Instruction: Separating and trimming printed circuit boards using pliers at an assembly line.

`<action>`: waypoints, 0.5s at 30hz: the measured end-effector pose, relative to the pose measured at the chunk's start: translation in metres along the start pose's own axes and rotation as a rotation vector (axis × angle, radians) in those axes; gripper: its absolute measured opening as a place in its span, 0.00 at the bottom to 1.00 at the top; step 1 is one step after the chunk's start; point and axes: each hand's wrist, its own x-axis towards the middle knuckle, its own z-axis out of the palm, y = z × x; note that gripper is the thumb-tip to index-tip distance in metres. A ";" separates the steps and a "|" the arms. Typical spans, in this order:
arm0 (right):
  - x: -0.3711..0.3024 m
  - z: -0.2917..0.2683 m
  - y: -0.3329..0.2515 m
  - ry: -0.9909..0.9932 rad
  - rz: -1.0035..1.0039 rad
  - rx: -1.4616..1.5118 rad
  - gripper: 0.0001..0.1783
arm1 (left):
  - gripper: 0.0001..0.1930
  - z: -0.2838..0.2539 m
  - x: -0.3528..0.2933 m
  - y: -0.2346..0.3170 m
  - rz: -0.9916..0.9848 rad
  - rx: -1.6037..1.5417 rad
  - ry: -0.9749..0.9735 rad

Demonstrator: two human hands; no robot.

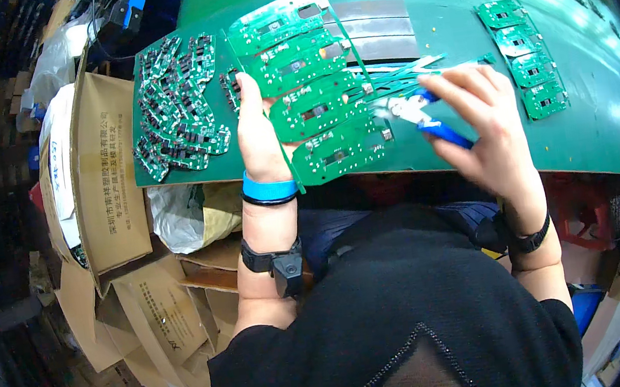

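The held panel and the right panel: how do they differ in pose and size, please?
The held panel is in the left hand, while the right panel lies on the table. The held panel looks larger in this view; the right panel looks smaller. Both are green, with four sections in a column.

Bright middle, dark distorted edges

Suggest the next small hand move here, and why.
Probably bring the blue-handled metal cutters in the right hand onto the thin green edge strip: it runs along the upper right of the green circuit-board panel held in the left hand, and the cutters appear near its lower end.
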 end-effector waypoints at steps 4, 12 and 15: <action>-0.001 0.009 -0.016 -0.107 -0.079 -0.074 0.33 | 0.31 0.007 0.003 0.000 0.037 0.163 0.052; 0.001 0.014 -0.022 -0.117 -0.111 -0.123 0.33 | 0.29 0.012 0.004 0.002 0.107 0.241 0.088; 0.001 0.014 -0.022 -0.173 -0.080 -0.096 0.37 | 0.30 0.012 0.004 0.001 0.110 0.224 0.100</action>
